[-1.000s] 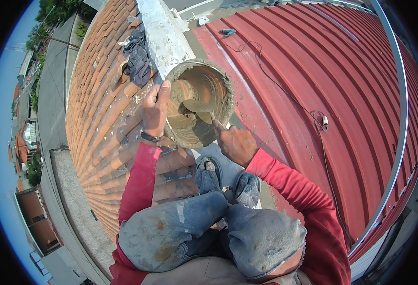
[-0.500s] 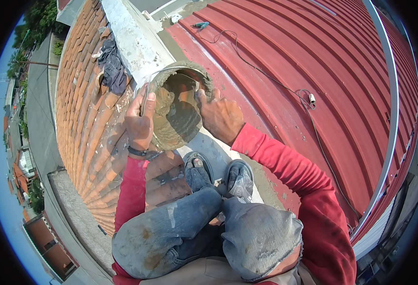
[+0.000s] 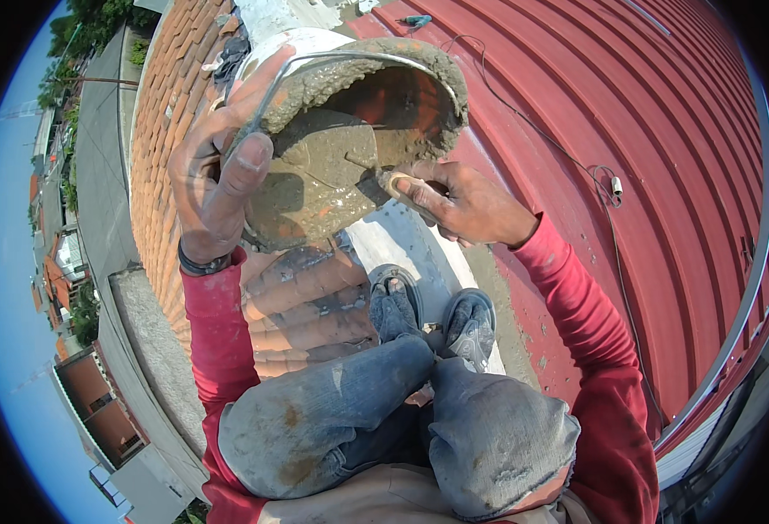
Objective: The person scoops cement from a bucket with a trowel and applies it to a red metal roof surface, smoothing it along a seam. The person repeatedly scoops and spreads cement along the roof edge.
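A mortar-crusted bucket (image 3: 452, 87) is tipped so that its open mouth faces me. My left hand (image 3: 214, 179) is closed around its left rim, by the wire handle (image 3: 271, 92). Wet grey mortar (image 3: 293, 214) lies inside, along the lower wall. In my right hand (image 3: 476, 205) is a trowel (image 3: 332, 144), gripped by its light handle. Its mortar-smeared blade reaches into the bucket, over the mortar. Part of my left fingers is hidden behind the rim.
I squat on a narrow pale ledge (image 3: 415, 244). Orange clay tiles (image 3: 162, 166) slope away at left. Red corrugated metal roofing (image 3: 568, 96) spreads at right, with a cable (image 3: 533, 122), a connector (image 3: 617, 185) and a teal power tool (image 3: 417, 21). Dark cloth (image 3: 230, 61) lies beyond the bucket.
The bucket has come up closer to me and its mouth looks larger. My right hand has moved right and down, and the trowel blade now shows across the bucket's inside.
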### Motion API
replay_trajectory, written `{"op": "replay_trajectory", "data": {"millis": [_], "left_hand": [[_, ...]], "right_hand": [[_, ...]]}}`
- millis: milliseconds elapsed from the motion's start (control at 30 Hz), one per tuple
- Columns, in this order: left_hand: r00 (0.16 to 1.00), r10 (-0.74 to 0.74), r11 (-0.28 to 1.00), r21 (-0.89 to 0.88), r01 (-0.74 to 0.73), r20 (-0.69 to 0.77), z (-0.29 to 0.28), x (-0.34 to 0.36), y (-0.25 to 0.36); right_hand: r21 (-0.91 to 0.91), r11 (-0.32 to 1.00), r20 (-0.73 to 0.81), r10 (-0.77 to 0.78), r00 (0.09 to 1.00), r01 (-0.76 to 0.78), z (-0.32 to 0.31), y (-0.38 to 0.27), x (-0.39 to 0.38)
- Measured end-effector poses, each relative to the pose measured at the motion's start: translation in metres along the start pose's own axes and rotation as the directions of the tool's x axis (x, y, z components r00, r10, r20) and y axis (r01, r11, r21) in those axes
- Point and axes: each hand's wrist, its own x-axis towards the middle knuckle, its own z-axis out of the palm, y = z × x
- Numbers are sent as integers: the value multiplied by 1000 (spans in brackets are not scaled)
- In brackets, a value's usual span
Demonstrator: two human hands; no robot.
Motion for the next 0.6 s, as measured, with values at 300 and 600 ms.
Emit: {"op": "replay_trajectory", "data": {"millis": [300, 600], "left_hand": [[852, -289, 954, -56, 295, -437, 14, -46, -96], [537, -603, 787, -552, 277, -591, -38, -76, -145]], "right_hand": [[566, 808, 181, 71, 981, -163, 72, 29, -1], [660, 733, 27, 197, 980, -165, 18, 114, -7]]}}
